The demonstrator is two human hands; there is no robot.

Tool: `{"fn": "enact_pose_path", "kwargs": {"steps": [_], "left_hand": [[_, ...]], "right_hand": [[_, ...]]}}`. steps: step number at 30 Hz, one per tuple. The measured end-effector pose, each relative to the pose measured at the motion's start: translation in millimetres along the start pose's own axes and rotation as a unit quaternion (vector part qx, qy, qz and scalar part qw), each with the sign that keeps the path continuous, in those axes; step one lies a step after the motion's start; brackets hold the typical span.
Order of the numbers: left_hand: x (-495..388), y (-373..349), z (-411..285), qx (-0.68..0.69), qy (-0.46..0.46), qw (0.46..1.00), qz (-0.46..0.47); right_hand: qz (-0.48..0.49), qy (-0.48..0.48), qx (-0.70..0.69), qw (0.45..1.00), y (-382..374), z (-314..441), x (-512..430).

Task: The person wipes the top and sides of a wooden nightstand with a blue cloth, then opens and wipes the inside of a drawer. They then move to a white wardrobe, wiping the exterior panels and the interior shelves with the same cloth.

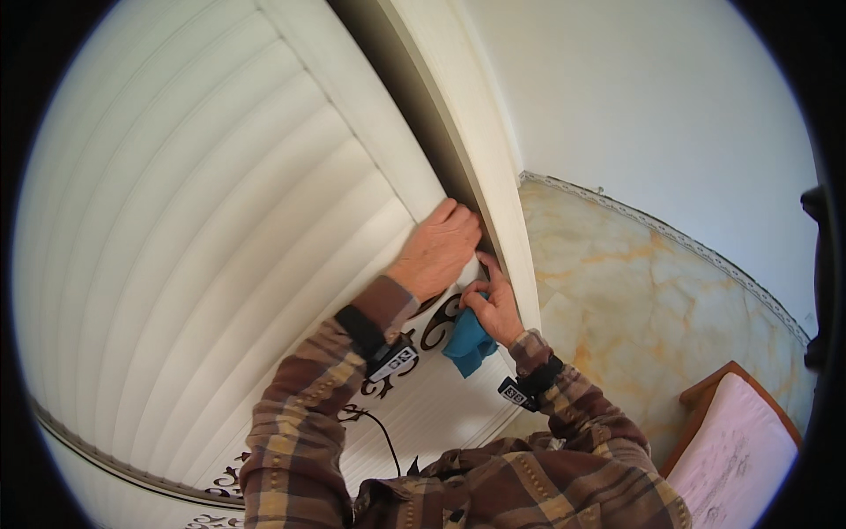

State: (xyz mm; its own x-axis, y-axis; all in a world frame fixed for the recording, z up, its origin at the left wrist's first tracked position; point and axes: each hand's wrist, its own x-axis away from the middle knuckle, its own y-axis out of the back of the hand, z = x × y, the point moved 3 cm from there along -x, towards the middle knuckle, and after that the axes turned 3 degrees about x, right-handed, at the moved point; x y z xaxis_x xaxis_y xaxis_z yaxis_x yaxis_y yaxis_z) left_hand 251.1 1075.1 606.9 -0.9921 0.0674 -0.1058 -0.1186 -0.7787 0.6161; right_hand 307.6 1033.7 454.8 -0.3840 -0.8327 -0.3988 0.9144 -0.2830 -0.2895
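My left hand [441,251] is curled over the edge of a white slatted cabinet door [310,172], its fingertips hidden in the dark gap behind that edge. Just below it, my right hand [497,305] grips a blue cloth [470,342] between thumb and fingers. The right index finger points up, close to the door edge and the cream side panel [492,192]. The cloth hangs down in front of a dark scroll ornament [441,323] on the door.
A white wall [648,99] with a patterned border strip [687,241] rises beyond the marbled floor [608,291]. At lower right stands a wooden-framed bed or bench [710,383] with a pink cover [733,449]. A dark cord [390,433] hangs near my chest.
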Motion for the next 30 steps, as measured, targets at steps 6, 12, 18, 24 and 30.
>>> {"fn": "enact_pose_path", "kwargs": {"steps": [6, 12, 18, 24, 30], "left_hand": [[0, 12, 0, 0.020, -0.009, 0.999, -0.041], [-7, -2, 2, 0.063, -0.010, 0.995, -0.076], [-11, 0, 5, -0.001, -0.018, 0.995, -0.098], [-12, -13, -7, 0.126, -0.047, 0.981, -0.142], [-26, -50, -64, 0.081, -0.094, 0.992, -0.001]], "right_hand": [[-0.004, -0.008, -0.052, 0.999, 2, 7, 3], [-0.025, 0.018, 0.024, 0.999, -2, 14, -1], [-0.024, 0.066, 0.083, 0.994, -2, 8, 0], [-0.060, -0.058, 0.385, 0.919, 24, -78, 15], [-0.131, -0.082, 0.466, 0.871, 58, -139, 59]]}}
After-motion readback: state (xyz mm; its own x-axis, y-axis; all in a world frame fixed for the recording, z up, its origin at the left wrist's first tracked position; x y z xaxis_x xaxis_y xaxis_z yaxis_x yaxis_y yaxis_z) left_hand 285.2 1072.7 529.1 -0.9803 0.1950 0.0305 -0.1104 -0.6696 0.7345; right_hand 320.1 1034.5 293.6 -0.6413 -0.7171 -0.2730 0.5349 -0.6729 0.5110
